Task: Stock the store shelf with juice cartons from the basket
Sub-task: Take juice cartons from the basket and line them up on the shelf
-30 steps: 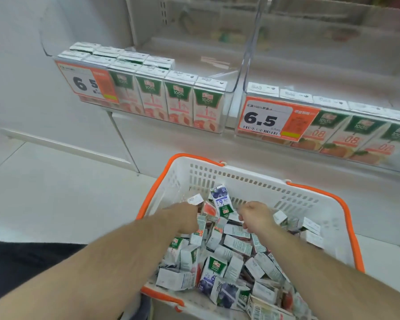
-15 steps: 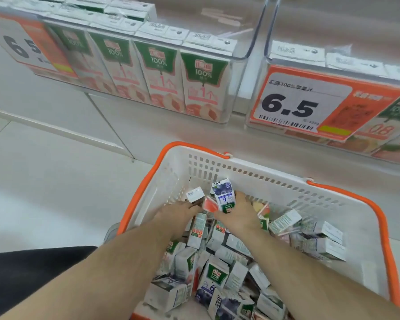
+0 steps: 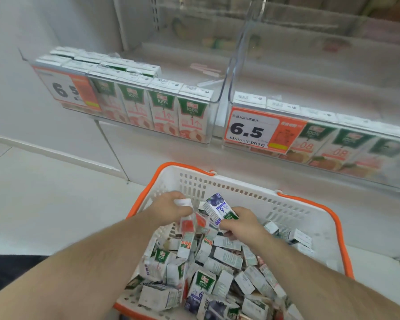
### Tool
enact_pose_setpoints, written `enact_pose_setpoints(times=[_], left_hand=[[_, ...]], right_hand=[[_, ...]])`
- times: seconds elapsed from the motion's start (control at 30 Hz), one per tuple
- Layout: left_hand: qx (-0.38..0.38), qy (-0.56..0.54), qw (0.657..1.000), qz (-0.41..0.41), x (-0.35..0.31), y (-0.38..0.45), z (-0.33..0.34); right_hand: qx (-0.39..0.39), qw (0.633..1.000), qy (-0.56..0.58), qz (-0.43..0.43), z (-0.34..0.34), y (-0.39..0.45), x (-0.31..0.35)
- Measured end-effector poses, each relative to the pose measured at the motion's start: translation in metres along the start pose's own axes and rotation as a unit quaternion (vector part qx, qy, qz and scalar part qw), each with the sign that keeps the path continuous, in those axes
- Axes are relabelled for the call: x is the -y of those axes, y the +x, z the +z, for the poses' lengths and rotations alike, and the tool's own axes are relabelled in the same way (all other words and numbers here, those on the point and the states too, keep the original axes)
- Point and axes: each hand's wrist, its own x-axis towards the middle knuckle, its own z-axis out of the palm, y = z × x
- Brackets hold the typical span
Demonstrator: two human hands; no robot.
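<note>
Juice cartons (image 3: 226, 262) heaped loose in the white basket (image 3: 298, 218) with the orange rim, lower centre of the frame, lying at every angle, some crumpled. Above it, across the upper half, the store shelf (image 3: 286, 72), fronted by clear plastic bins: upper left, a row of peach cartons (image 3: 162, 107) standing upright behind a price tag (image 3: 65, 88) half cut by blur; right of the divider, a second row (image 3: 346, 139) behind the 6.5 price tag (image 3: 249, 130). Bare shelf floor behind both rows.

At the far end of the basket, both hands raised just above the heap. Left hand (image 3: 169, 209) curled round a red-and-white carton (image 3: 187, 229), hanging nearly upright, top end hidden in the fingers. Right hand (image 3: 243, 225) pinching a blueberry carton (image 3: 219, 209) near its lower end, carton tilted toward upper left.

Risks, as judged from here: a low pinch on a tilted carton likely to twist or slip on the lift to the shelf; neighbours resting against the two held cartons may be dragged up and spill over the rim; blueberry flavour matching neither visible row, so easily misplaced; dented cartons likely to topple once stood up.
</note>
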Motion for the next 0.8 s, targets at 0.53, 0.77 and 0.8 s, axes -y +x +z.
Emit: enact_pose_setpoints(times=[0.53,0.77,0.8], left_hand=[[0.01,-0.473,0.881,-0.001,-0.121,-0.094,-0.025],[0.029,-0.242,0.956,0.162,-0.159,-0.134,-0.033],[0.023,-0.204,0.958,0.201,-0.162,-0.136,-0.032]], right_hand=[[-0.06,0.981,0.063,-0.172,-0.122,-0.159,0.073],[-0.17,0.923,-0.071,-0.337,-0.129,-0.194,0.101],[-0.175,0.916,-0.081,-0.352,-0.128,-0.2,0.104]])
